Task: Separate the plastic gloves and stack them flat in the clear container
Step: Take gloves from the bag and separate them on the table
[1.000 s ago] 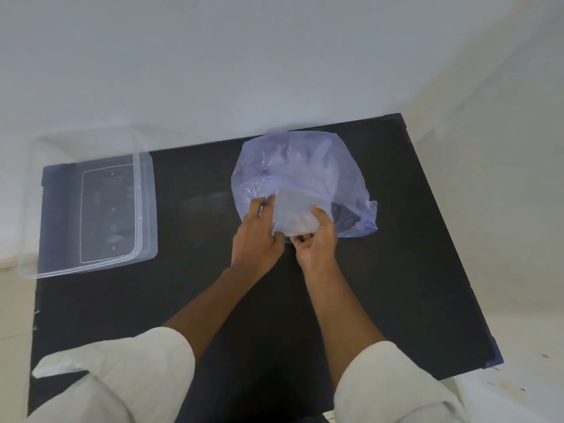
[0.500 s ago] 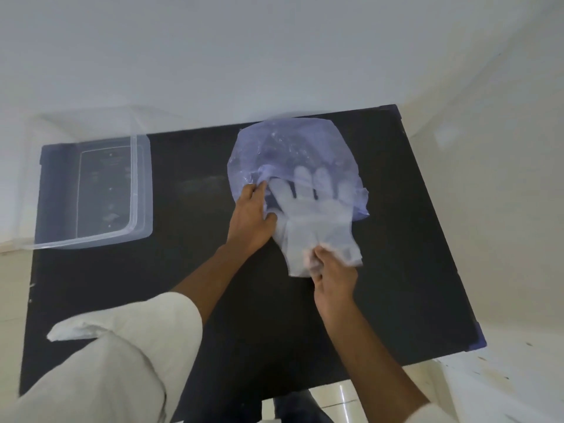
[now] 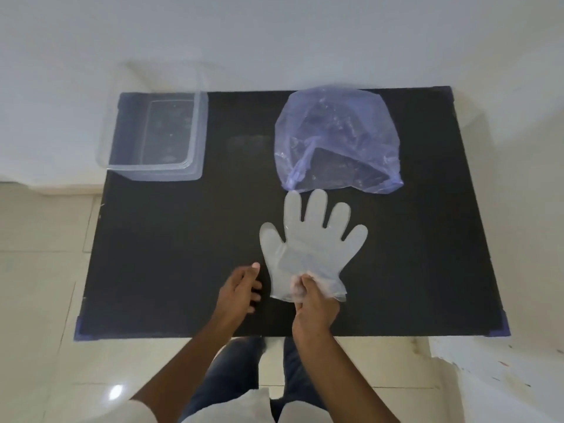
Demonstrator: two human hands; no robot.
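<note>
One plastic glove [image 3: 308,239], cuff pinched in right hand [image 3: 316,306] grip, fingers splayed beyond

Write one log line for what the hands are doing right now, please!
right hand: pinching cuff of plastic gloves | left hand: open, beside cuff | blue bag: behind gloves | clear container: far left

Both forearms extend forward from the near edge of the counter [image 3: 158,239], bare to the rolled pale sleeves. The right hand [image 3: 316,303] is positioned near the middle of the near edge, fingers pinched closed on the cuff of the plastic gloves [image 3: 308,248]. The left hand [image 3: 239,290] is just beside it, on its left, fingers loosely spread, thumb raised, gripping nothing.
</note>
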